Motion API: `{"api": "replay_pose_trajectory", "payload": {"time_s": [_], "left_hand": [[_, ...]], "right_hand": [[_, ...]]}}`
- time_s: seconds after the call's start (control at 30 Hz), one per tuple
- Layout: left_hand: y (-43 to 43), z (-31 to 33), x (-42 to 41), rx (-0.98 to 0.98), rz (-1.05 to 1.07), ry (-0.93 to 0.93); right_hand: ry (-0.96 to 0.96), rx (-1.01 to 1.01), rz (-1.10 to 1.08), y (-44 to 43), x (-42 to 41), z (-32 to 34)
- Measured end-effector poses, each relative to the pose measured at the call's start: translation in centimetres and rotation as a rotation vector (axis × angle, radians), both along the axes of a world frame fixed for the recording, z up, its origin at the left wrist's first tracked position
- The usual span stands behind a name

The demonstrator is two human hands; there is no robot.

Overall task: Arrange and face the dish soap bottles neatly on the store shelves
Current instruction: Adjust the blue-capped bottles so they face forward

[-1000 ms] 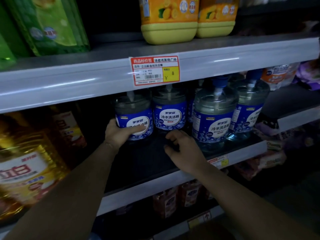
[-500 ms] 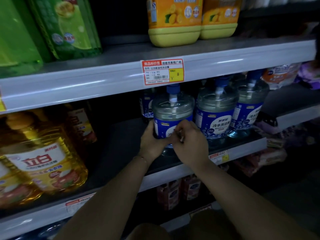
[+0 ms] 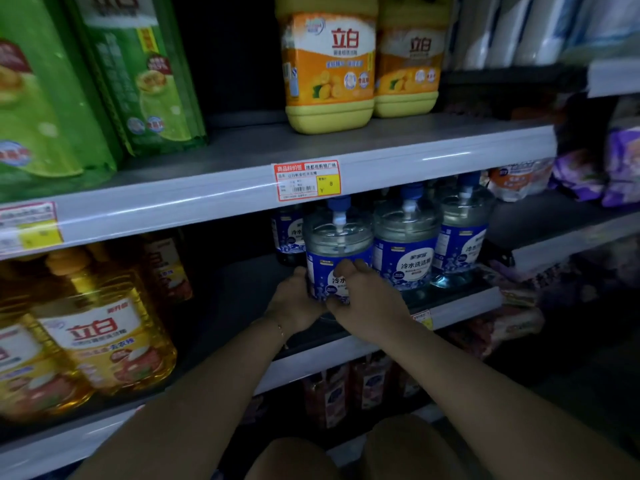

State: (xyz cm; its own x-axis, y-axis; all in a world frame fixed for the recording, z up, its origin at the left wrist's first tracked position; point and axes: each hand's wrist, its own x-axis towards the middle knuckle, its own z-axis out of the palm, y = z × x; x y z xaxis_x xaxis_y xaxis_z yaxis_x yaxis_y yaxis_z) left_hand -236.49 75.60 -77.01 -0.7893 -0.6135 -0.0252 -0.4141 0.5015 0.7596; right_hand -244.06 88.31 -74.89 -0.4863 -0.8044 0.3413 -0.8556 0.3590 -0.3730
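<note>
Head view, middle shelf (image 3: 457, 308): one clear pump bottle (image 3: 337, 244) with a blue label, upright near the shelf's front edge, leftmost in a front row with a second bottle (image 3: 407, 244) touching its right side and a third bottle (image 3: 460, 233) beyond that. The left hand (image 3: 294, 303) grips its lower left side with fingers wrapped round the label, and the right hand (image 3: 367, 299) is clamped on the label's front and right, fingers curled together, so the bottle sits between both palms. A price tag (image 3: 307, 180) hangs on the upper shelf's edge directly above it.
</note>
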Motion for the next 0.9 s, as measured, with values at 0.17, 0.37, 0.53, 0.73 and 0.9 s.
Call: {"api": "replay_pose_trajectory", "payload": {"time_s": [0.17, 0.37, 0.53, 0.73, 0.9], "left_hand": [[0.0, 2.9, 3.3, -0.333, -0.038, 0.052], [0.5, 8.5, 7.0, -0.726, -0.113, 0.030], [0.1, 10.9, 8.2, -0.789, -0.146, 0.008], [-1.2, 8.7, 8.1, -0.684, -0.122, -0.161], [-3.5, 5.0, 6.6, -0.595, -0.069, -0.235]], "right_hand": [[0.135, -0.009, 0.059, 0.9, 0.9, 2.4], [0.229, -0.086, 0.154, 1.8, 2.4, 6.3], [0.296, -0.107, 0.183, 2.3, 3.4, 8.6], [0.155, 0.043, 0.167, 1.8, 4.4, 7.2], [0.129, 0.174, 0.187, -0.9, 5.0, 3.6]]}}
